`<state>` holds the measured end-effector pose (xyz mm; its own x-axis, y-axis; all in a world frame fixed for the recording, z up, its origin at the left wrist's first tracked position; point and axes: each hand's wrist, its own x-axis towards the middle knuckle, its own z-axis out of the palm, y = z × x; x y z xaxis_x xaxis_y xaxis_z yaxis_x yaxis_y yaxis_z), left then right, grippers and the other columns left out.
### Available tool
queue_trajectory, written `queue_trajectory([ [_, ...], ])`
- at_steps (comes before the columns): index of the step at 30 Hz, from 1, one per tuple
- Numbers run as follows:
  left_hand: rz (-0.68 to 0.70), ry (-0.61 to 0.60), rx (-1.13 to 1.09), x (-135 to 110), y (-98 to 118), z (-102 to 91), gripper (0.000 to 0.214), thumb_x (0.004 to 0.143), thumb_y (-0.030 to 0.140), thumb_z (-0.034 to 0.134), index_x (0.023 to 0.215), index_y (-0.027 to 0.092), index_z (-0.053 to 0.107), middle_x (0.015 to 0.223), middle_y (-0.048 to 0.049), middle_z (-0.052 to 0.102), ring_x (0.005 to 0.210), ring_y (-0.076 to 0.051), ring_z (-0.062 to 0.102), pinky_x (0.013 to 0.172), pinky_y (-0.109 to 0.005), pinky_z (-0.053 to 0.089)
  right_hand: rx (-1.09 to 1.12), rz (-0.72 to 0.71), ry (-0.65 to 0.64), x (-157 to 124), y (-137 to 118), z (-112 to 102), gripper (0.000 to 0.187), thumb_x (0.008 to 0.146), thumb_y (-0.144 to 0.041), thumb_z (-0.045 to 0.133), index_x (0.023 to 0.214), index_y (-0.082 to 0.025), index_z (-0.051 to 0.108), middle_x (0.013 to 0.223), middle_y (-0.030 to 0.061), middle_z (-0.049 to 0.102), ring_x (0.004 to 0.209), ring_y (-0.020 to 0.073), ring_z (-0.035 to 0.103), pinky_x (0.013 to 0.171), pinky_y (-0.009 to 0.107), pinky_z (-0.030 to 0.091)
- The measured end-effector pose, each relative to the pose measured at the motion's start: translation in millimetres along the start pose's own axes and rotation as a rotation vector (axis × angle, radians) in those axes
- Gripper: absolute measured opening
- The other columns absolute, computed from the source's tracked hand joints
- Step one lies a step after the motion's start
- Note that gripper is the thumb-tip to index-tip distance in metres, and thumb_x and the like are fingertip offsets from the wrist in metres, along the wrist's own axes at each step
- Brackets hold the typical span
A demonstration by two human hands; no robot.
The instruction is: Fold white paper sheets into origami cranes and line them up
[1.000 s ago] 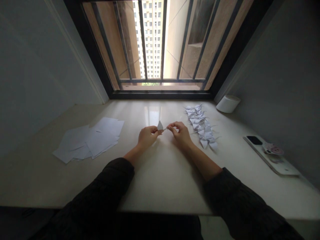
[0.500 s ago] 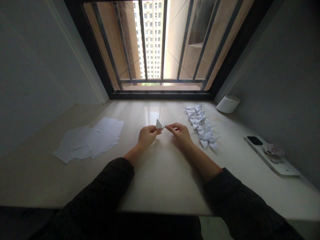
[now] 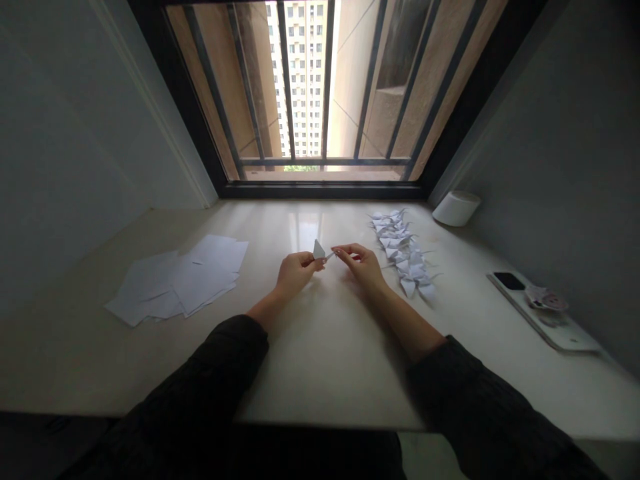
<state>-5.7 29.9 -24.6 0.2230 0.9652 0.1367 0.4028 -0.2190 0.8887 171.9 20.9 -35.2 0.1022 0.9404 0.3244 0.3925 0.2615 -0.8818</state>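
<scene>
Between my two hands, above the middle of the white counter, is a small folded paper crane (image 3: pixel 319 250). My left hand (image 3: pixel 296 272) pinches its body, with one pointed white flap standing up past the thumb. At the crane's right side, my right hand (image 3: pixel 361 265) has thumb and forefinger closed on the tip of a thin paper point. The fingers cover much of the paper's lower part. Several finished white paper cranes (image 3: pixel 400 247) stand in close rows to the right of my right hand.
Loose square paper sheets (image 3: pixel 200 277) lie in an overlapping pile on the left. Toward the right wall are a phone (image 3: pixel 537 313) with a round ornament on its back and a white cylindrical object (image 3: pixel 456 208). A barred window (image 3: pixel 323 190) closes off the counter's far side.
My right fingers have shifted slightly right and up along the thin point, so more of it shows. My left hand and the crane have moved a touch to the right.
</scene>
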Motion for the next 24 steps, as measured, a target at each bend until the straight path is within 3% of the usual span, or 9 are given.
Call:
queue_trajectory([
  [4, 0.005, -0.039, -0.012, -0.7, 1.6, 0.1, 0.033, 0.074, 0.047, 0.057, 0.072, 0.016, 0.069, 0.072, -0.0054, 0.07, 0.066, -0.016, 0.063, 0.057, -0.023, 0.044, -0.03, -0.035, 0.005, 0.1, 1.2, 0.3, 0.03, 0.075, -0.051, 0.058, 0.08, -0.024, 0.071, 0.084, 0.0031, 0.07, 0.082, 0.0202, 0.059, 0.072, 0.033, 0.042],
  [9, 0.016, -0.034, 0.03, -0.4, -3.2, 0.5, 0.032, 0.075, 0.046, 0.057, 0.073, 0.017, 0.069, 0.073, -0.0056, 0.07, 0.068, -0.017, 0.064, 0.058, -0.024, 0.044, -0.234, -0.234, 0.049, -1.3, -3.3, -2.8, 0.025, 0.081, -0.046, 0.057, 0.073, -0.025, 0.069, 0.078, 0.0039, 0.068, 0.083, 0.0221, 0.055, 0.08, 0.037, 0.039],
  [18, 0.088, -0.027, 0.155, -1.0, -3.9, -1.1, 0.033, 0.076, 0.049, 0.056, 0.071, 0.019, 0.069, 0.07, -0.0036, 0.07, 0.064, -0.015, 0.062, 0.058, -0.023, 0.042, -0.505, -0.349, -0.025, -2.6, -11.7, -11.3, 0.028, 0.087, -0.042, 0.049, 0.074, -0.024, 0.066, 0.081, 0.0056, 0.067, 0.09, 0.0245, 0.051, 0.083, 0.04, 0.032],
  [21, 0.081, -0.033, 0.126, -0.8, -2.3, -1.7, 0.033, 0.076, 0.048, 0.056, 0.073, 0.018, 0.069, 0.072, -0.0038, 0.07, 0.065, -0.015, 0.063, 0.059, -0.023, 0.042, -0.444, -0.343, -0.002, -3.0, -11.6, -10.9, 0.027, 0.086, -0.043, 0.051, 0.073, -0.024, 0.066, 0.079, 0.0049, 0.067, 0.088, 0.0231, 0.052, 0.083, 0.039, 0.034],
  [24, 0.062, -0.02, 0.082, -0.2, -1.3, -1.8, 0.033, 0.076, 0.048, 0.056, 0.074, 0.018, 0.069, 0.073, -0.0043, 0.071, 0.068, -0.016, 0.064, 0.059, -0.023, 0.043, -0.258, -0.249, 0.043, -2.5, -7.2, -6.5, 0.026, 0.081, -0.045, 0.056, 0.073, -0.023, 0.067, 0.076, 0.0034, 0.067, 0.082, 0.0208, 0.054, 0.078, 0.035, 0.039],
])
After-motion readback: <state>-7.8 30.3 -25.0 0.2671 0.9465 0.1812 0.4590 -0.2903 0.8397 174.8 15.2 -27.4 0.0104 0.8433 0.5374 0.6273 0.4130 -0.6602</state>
